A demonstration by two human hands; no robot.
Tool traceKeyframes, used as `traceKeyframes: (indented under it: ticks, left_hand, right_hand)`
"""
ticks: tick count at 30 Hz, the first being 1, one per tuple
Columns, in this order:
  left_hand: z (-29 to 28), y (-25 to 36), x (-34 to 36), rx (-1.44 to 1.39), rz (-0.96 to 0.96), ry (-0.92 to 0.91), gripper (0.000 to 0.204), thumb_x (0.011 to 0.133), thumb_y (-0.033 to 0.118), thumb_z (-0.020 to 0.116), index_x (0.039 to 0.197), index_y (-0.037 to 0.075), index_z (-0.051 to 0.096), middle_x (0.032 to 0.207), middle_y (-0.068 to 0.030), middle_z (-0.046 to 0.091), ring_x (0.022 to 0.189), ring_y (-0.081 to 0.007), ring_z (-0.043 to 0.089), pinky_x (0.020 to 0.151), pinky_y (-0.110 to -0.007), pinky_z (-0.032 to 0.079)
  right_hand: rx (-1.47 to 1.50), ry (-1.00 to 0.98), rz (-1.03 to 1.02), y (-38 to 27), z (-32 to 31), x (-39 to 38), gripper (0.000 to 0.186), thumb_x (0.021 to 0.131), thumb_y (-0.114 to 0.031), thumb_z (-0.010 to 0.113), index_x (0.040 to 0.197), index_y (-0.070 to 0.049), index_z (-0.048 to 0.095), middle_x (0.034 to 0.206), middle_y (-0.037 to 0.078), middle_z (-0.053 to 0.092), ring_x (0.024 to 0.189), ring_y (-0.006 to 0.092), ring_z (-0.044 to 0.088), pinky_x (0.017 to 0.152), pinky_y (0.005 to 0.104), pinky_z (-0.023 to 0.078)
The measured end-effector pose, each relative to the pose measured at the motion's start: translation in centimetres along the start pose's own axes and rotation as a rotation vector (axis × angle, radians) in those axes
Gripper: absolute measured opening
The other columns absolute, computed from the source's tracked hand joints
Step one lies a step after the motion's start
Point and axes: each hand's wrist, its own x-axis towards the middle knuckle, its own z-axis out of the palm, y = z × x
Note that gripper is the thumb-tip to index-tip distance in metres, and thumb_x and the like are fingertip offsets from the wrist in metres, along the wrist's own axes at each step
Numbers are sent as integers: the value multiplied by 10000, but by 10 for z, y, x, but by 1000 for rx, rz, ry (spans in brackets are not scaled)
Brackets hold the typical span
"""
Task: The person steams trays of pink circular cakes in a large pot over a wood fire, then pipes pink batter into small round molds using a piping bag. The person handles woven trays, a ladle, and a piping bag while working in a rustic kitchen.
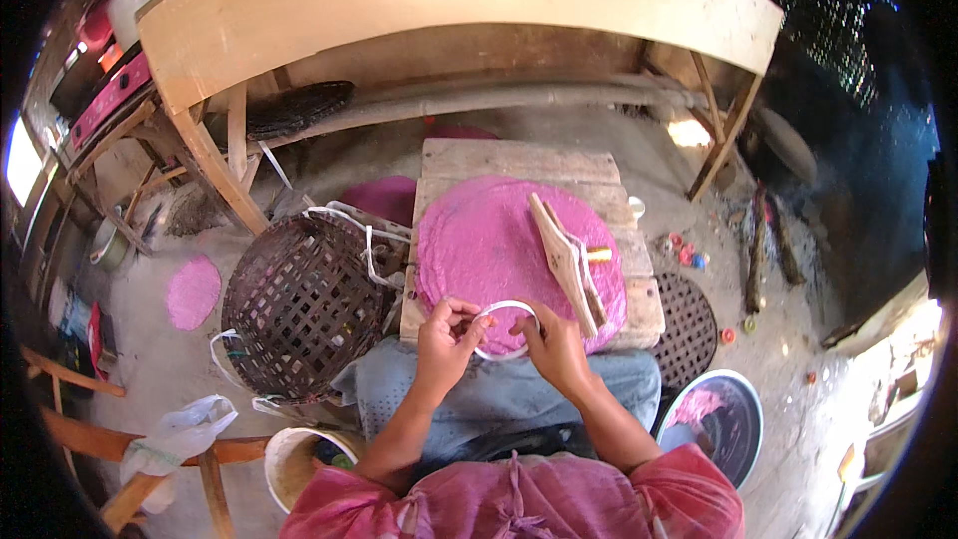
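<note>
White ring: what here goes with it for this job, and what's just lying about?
Seems in use:
white ring, held by left hand and right hand
pink round sheet
handled wooden board on it
plank stand underneath

Probably lying about:
white plastic bag
dark woven basket
logs

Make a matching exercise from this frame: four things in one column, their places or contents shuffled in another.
1. White ring
2. Dark woven basket
3. Grey basin
4. Wooden tool

A. Holds pink material
B. Upon the pink round sheet
C. Held in left hand and right hand
D. Left of the wooden board

Pairs: 1-C, 2-D, 3-A, 4-B
</note>
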Motion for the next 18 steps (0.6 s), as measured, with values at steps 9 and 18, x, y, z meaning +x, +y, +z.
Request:
traceKeyframes:
  ticks: [9,18]
  left_hand:
    - [16,-10,-19,-641,-194,-190,272,999,281,378,1040,31,481,716,-66,549,670,-168,555,676,-309,470]
    - [28,5,-16,-417,-94,-190,354,1010,333,334,857,44,470,569,14,367,508,-88,374,573,-270,412]
  right_hand:
    - [77,-54,99,-11,7,-1,176,941,-72,443,980,34,578,639,94,612,474,138,569,432,287,450]
    - [169,120,64,-15,12,0,204,948,-126,450,983,39,565,724,166,647,548,228,629,490,334,475]
